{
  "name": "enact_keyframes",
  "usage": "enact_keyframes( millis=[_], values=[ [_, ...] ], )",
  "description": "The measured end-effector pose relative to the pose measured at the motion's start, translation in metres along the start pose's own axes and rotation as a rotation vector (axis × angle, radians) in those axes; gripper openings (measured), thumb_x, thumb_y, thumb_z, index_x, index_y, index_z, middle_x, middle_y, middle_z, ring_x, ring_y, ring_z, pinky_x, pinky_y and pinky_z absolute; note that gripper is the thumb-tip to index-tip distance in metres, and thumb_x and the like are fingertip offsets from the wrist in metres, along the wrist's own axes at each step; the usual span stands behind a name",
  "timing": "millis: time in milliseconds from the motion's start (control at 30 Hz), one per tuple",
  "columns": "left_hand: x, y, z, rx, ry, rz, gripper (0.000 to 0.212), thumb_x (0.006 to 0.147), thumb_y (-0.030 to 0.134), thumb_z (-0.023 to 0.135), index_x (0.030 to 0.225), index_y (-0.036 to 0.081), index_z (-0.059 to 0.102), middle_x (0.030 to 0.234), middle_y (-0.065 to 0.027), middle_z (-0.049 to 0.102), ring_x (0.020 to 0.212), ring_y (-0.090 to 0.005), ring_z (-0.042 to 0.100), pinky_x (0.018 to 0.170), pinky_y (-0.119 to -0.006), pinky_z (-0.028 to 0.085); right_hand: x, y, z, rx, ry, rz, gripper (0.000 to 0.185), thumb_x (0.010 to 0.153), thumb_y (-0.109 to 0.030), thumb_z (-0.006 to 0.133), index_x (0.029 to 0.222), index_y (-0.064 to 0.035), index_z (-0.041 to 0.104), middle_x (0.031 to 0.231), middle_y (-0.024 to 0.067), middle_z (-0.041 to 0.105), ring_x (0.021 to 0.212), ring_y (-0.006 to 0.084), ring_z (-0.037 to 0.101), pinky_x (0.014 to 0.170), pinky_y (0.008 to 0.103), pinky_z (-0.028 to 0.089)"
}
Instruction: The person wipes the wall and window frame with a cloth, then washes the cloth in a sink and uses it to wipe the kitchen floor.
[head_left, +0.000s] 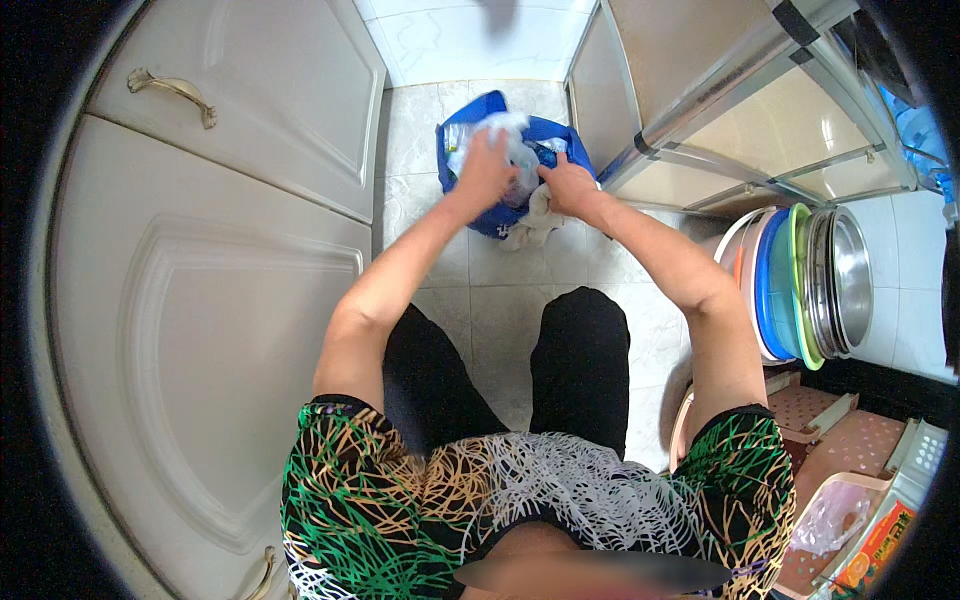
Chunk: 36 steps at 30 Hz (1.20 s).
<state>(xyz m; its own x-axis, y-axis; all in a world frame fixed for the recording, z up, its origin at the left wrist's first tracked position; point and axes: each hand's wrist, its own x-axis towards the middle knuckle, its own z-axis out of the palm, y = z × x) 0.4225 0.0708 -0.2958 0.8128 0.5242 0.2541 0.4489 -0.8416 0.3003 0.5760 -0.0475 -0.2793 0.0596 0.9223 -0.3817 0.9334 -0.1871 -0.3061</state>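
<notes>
A blue carrier bag (495, 225) stands with its mouth open on the tiled floor in front of me. Crumpled translucent plastic bags (510, 124) fill its top. My left hand (487, 172) reaches into the opening, with thumb and fingers around some of this plastic; both are blurred by movement. At the right side of the opening is my right hand (574, 187), its fingertips against the contents. What those fingertips hold, if anything, is hard to make out. An off-white cloth (536, 221) hangs over the near rim, beside my right hand.
Pale cabinet doors (247, 360) rise close on the left. On the right are a metal-framed cabinet (720, 127), a stack of basins (799, 285) and pink perforated racks (840, 450). A tiled wall (450, 45) stands behind the bag. My knees (581, 330) are nearer.
</notes>
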Motion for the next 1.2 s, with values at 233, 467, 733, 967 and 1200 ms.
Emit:
enact_keyframes(
  millis=[233, 467, 733, 967, 1200],
  values=[
    [-0.004, -0.044, 0.008, 0.365, -0.529, -0.085, 0.03, 0.078, 0.02, 0.058, 0.102, 0.002, 0.059, 0.103, -0.0191, 0.056, 0.098, -0.034, 0.054, 0.08, -0.046, 0.047, -0.013, -0.018, -0.028, 0.093, 0.19, -0.065, 0.061, 0.066, -0.012, 0.066, 0.124, -0.02, 0.052, 0.137, 0.0299, 0.029, 0.1, 0.0367, 0.058, 0.086, 0.0401, 0.048],
    [0.017, -0.015, 0.01, 0.508, -0.622, -0.048, 0.036, 0.079, 0.031, 0.054, 0.101, 0.006, 0.067, 0.111, -0.0174, 0.058, 0.113, -0.0361, 0.045, 0.096, -0.043, 0.033, 0.031, -0.014, -0.118, -0.244, 0.726, -0.181, 0.027, 0.069, -0.009, 0.058, 0.092, -0.0162, 0.069, 0.122, 0.0074, 0.054, 0.105, 0.0303, 0.051, 0.082, 0.0449, 0.047],
    [0.017, 0.051, 0.018, 0.307, -0.425, -0.151, 0.082, 0.07, 0.054, 0.062, 0.119, -0.011, 0.048, 0.134, -0.0304, 0.032, 0.125, -0.0469, 0.027, 0.101, -0.055, 0.024, 0.061, 0.115, 0.003, -1.138, -0.303, 0.147, 0.028, 0.079, -0.025, 0.055, 0.102, -0.0149, 0.066, 0.122, 0.0074, 0.055, 0.11, 0.0242, 0.048, 0.092, 0.0428, 0.035],
    [-0.041, 0.031, 0.043, 0.487, -0.736, 0.049, 0.096, 0.064, 0.054, 0.069, 0.128, -0.012, 0.038, 0.137, -0.0366, 0.022, 0.123, -0.062, 0.016, 0.097, -0.068, 0.019, 0.094, 0.086, 0.031, -0.862, -0.536, 0.067, 0.037, 0.08, -0.031, 0.055, 0.111, -0.0141, 0.064, 0.121, 0.0075, 0.057, 0.113, 0.0244, 0.052, 0.099, 0.0416, 0.034],
    [-0.047, -0.011, 0.023, 0.507, -0.66, 0.154, 0.02, 0.077, 0.014, 0.056, 0.089, 0.005, 0.069, 0.094, -0.0123, 0.063, 0.095, -0.0342, 0.056, 0.079, -0.059, 0.043, 0.172, 0.087, -0.008, -0.884, -0.193, -0.117, 0.027, 0.071, -0.024, 0.068, 0.097, -0.015, 0.07, 0.104, 0.0053, 0.065, 0.1, 0.0228, 0.06, 0.077, 0.0478, 0.048]
  ],
)
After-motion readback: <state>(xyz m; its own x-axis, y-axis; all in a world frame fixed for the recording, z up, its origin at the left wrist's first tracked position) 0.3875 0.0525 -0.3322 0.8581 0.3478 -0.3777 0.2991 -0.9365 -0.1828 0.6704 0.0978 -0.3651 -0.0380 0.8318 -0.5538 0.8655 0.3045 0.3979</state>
